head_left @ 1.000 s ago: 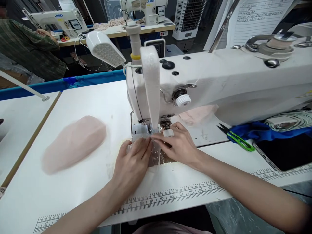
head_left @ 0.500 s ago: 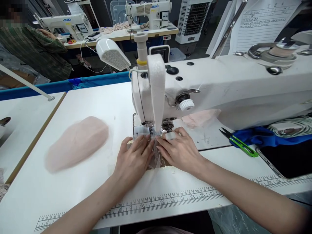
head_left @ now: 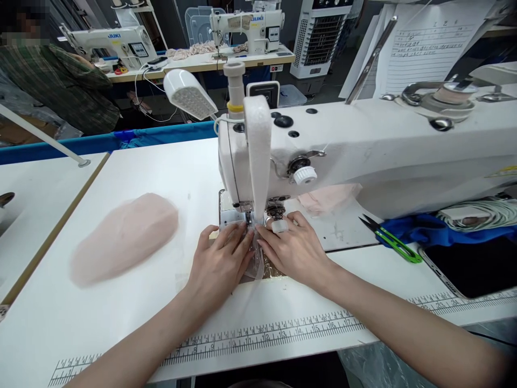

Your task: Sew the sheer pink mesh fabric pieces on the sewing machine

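Note:
My left hand (head_left: pixel 218 258) lies on the sewing machine's bed, fingers spread and fingertips pressing down beside the needle area. From the other side, my right hand (head_left: pixel 297 248) reaches in, its fingers bent and a little apart, tips against the same spot. Between them is a strip of sheer pale fabric (head_left: pixel 255 267), its far end hidden under my fingers and the presser foot. The white sewing machine (head_left: pixel 242 156) stands directly over both hands. On the table to the left lies a flat, rounded piece of sheer pink fabric (head_left: pixel 125 237), apart from my hands.
Green-handled thread snips (head_left: pixel 398 245) lie at right beside a blue cloth (head_left: pixel 416 229) and a phone (head_left: pixel 476 267). More pink fabric (head_left: pixel 329 198) rests behind the machine's needle end. A printed ruler (head_left: pixel 250 342) runs along the front edge. A person (head_left: pixel 52 86) is at far left.
The view has shifted slightly, moving the machine and snips a little left in the picture. Both hands keep nearly the same place at the needle; the fabric strip shows little change.

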`<state>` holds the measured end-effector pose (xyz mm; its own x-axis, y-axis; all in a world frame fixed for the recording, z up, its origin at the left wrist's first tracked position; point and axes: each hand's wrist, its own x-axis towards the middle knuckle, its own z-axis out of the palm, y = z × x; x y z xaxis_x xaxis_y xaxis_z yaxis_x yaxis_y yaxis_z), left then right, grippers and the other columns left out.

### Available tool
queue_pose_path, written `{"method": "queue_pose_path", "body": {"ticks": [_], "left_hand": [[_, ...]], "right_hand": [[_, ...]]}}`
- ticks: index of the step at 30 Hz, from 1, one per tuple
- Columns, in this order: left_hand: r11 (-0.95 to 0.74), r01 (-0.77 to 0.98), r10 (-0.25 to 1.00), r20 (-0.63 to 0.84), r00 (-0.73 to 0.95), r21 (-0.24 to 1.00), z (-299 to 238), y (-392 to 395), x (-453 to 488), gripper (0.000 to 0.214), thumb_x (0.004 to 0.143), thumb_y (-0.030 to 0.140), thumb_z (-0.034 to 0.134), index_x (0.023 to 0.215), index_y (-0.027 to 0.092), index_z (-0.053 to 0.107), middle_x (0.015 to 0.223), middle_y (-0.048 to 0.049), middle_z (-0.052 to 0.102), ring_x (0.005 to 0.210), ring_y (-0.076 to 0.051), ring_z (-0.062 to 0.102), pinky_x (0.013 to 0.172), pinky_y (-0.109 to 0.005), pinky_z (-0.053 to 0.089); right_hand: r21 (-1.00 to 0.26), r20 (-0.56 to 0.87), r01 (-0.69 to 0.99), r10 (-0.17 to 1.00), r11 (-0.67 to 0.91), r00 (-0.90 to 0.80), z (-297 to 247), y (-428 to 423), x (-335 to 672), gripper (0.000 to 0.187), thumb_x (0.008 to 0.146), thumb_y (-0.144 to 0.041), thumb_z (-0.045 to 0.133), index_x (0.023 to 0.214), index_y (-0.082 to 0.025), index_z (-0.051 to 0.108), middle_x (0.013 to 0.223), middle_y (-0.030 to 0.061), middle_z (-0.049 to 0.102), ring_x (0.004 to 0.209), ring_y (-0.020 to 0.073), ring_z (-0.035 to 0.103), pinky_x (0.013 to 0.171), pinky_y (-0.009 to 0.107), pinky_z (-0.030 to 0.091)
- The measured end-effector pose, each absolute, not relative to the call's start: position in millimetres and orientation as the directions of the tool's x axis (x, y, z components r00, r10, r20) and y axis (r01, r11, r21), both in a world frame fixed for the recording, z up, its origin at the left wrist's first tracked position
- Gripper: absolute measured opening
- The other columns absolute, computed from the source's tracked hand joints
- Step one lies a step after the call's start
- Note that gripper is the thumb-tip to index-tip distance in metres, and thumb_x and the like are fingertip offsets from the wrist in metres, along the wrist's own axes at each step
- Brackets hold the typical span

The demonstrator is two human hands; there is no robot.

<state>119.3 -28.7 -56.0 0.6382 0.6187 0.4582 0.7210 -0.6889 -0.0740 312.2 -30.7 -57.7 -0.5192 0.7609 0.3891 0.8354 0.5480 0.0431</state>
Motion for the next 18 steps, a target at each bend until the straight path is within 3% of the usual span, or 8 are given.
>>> {"method": "queue_pose_path", "body": {"ticks": [18], "left_hand": [[-0.687,0.723,0.619,0.463,0.634,-0.072,-56.8,-27.0,119.3,0.029,0.097,0.024,0.045,0.120,0.018,0.062,0.117,-0.0087,0.069,0.112,-0.022,0.060,0.096,-0.042,0.034]], "right_hand": [[0.109,0.375,0.844,0.765,0.525,-0.524,-55.6,-30.3,309.7,0.026,0.096,-0.023,0.047,0.096,-0.014,0.072,0.089,0.0092,0.071,0.083,0.0223,0.058,0.082,0.039,0.030]]}}
